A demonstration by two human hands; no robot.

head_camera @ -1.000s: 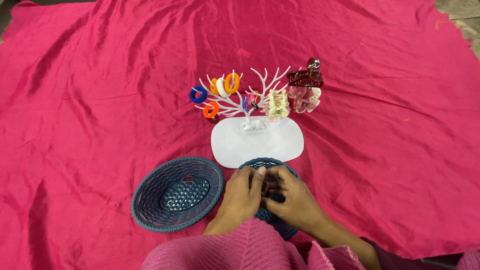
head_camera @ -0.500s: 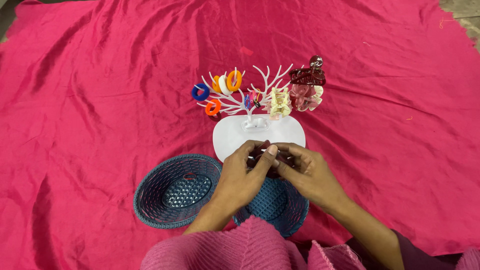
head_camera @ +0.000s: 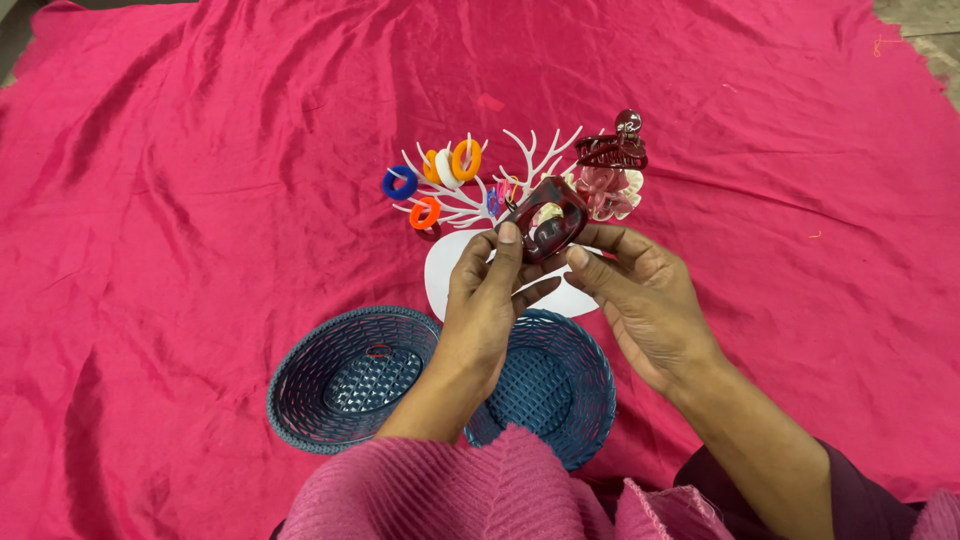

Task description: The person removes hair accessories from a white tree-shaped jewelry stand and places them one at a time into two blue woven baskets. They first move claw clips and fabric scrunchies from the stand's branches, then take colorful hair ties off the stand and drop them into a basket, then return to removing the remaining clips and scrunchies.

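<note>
Left hand [head_camera: 480, 300] pinched dark red claw clip [head_camera: 548, 226] by thumb and fingertips, raised before white branch stand [head_camera: 478, 200]. Right hand [head_camera: 640, 295] half-curled, fingertips steadying clip's edge. Clip tilted up, level with branches. Two blue baskets [head_camera: 350, 380] sat below wrists.

Light: bright, even, diffuse; source not seen.
Shadows: soft, short ones cast in the folds of the pink cloth [head_camera: 200, 200].
Glare: a faint sheen noted on the cloth; small highlights on the dark red hair claw [head_camera: 548, 228].
Focus: sharp throughout; no blur seen.
Edges: slight wide-angle stretching.
</note>
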